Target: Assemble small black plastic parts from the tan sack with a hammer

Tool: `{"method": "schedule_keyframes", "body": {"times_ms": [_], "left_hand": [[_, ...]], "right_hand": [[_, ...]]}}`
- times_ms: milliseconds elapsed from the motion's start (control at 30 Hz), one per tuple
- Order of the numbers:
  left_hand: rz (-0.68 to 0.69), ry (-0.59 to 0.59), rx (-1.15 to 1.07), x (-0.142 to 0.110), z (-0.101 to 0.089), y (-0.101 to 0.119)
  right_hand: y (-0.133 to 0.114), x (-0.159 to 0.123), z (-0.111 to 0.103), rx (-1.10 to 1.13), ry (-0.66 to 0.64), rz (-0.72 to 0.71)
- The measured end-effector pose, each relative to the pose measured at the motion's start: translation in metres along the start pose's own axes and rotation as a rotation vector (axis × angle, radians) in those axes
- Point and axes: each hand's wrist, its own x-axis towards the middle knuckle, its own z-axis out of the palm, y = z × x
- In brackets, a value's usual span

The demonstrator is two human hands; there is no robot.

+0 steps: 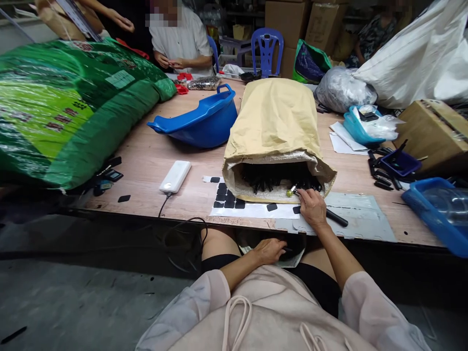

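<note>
Nearest the camera, a pale shirt [270, 312] with loose drawstrings covers the lap, and between the thighs sits a pale bag [297, 262], tucked there perhaps so the legs hold it upright. Over that bag rests the left grip [269, 251], fingers curled near something dark; whether they hold it, I cannot tell. At the lower lip of a tan sack [278, 112], the right grip [313, 207] pinches a shiny metal piece [292, 191]. A black handle [337, 218] shows behind that wrist, over a gray sheet [365, 217]; whether it joins the metal is hidden.

The sack lies on its side on the surface [127, 197], mouth facing the person, likely to keep the black pieces [263, 179] inside within reach. Below its mouth, a white strip [256, 211] carries black patches [229, 200], probably spread flat for easy picking. A blue basin [204, 124] tilts beside the sack.
</note>
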Motion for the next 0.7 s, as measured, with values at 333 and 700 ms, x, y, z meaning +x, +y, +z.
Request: {"method": "schedule_keyframes", "body": {"times_ms": [333, 700], "left_hand": [[0.415, 0.522, 0.008, -0.011, -0.045, 0.020], [-0.506, 0.992, -0.132, 0.031, -0.170, -0.065]], "right_hand": [[0.000, -0.001, 0.002, 0.035, -0.023, 0.008], [-0.003, 0.000, 0.003, 0.016, 0.016, 0.002]]}}
